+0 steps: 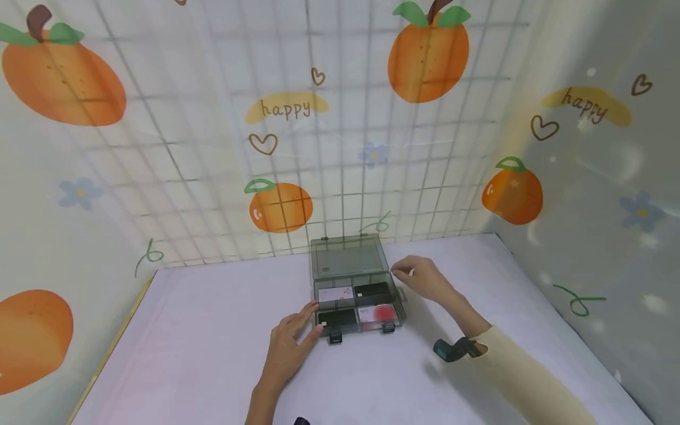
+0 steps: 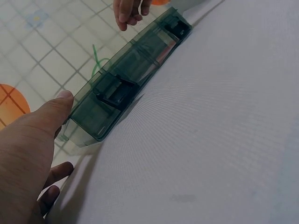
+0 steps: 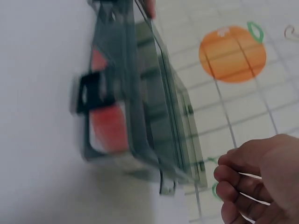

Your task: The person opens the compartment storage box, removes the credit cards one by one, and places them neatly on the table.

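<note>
A see-through grey-green plastic case (image 1: pixel 357 304) stands on the table with its lid (image 1: pixel 349 260) raised at the back. Inside, a white flat item (image 1: pixel 336 294) and a black one (image 1: pixel 372 291) fill the back row. The front row holds another black item (image 1: pixel 337 319) and a white one with a red patch (image 1: pixel 378 313). At the case's left side, my left hand (image 1: pixel 289 341) rests its fingertips; its thumb (image 2: pixel 60 105) touches the front left corner. Beside the lid's right edge hovers my right hand (image 1: pixel 422 278), fingers loosely bent, holding nothing visible.
Two black latches hang at the front, a left latch (image 1: pixel 335 337) and a right latch (image 1: pixel 388 327). A white cloth covers the table (image 1: pixel 212 330). Behind it hangs a grid-patterned curtain (image 1: pixel 212 177) printed with oranges. A dark device (image 1: pixel 454 349) sits on my right wrist.
</note>
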Motion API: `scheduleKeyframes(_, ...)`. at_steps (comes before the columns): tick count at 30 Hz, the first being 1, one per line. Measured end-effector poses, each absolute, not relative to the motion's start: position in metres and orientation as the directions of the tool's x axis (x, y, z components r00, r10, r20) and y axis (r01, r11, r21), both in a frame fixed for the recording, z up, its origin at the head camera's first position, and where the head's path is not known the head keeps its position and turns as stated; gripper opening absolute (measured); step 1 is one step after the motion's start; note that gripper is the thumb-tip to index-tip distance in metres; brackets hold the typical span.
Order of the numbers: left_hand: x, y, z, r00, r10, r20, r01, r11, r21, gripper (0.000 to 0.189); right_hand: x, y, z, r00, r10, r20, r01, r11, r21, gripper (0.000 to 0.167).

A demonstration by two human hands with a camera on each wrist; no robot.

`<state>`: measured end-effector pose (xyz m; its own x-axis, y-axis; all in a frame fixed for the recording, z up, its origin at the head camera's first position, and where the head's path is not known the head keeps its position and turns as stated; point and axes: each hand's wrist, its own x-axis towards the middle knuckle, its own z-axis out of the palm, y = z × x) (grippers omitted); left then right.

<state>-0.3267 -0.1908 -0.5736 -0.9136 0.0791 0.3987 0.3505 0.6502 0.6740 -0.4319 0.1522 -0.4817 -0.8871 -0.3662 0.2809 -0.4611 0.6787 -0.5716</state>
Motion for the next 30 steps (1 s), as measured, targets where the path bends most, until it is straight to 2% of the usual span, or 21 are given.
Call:
scheduleKeyframes(6,-0.329,-0.191,-0.574,-0.914,0.077,0.398,0.351,0.643,0.681,0.052,-0.412,0.136,-0.478,-0.860,-0.445,0.249,-0.502,0.655,-0.565,0.015)
scheduleKeyframes(11,-0.329,-0.191,-0.576,-0.912,0.080,0.402,0.355,0.646,0.676,0.053,-0.400,0.119,-0.478,-0.844,-0.511,0.164,-0.498,0.632,-0.593,0.016)
scheduleKeyframes(20,-0.328,-0.190,-0.577,-0.910,0.070,0.408,0.350,0.656,0.669,0.052,-0.393,0.092,-0.486,-0.836,-0.548,0.025,-0.435,0.634,-0.640,0.019)
scheduleKeyframes(30,-0.326,-0.188,-0.573,-0.913,0.070,0.403,0.344,0.664,0.664,0.053,-0.392,0.069,-0.498,-0.837,-0.547,-0.016,-0.412,0.648,-0.640,0.016)
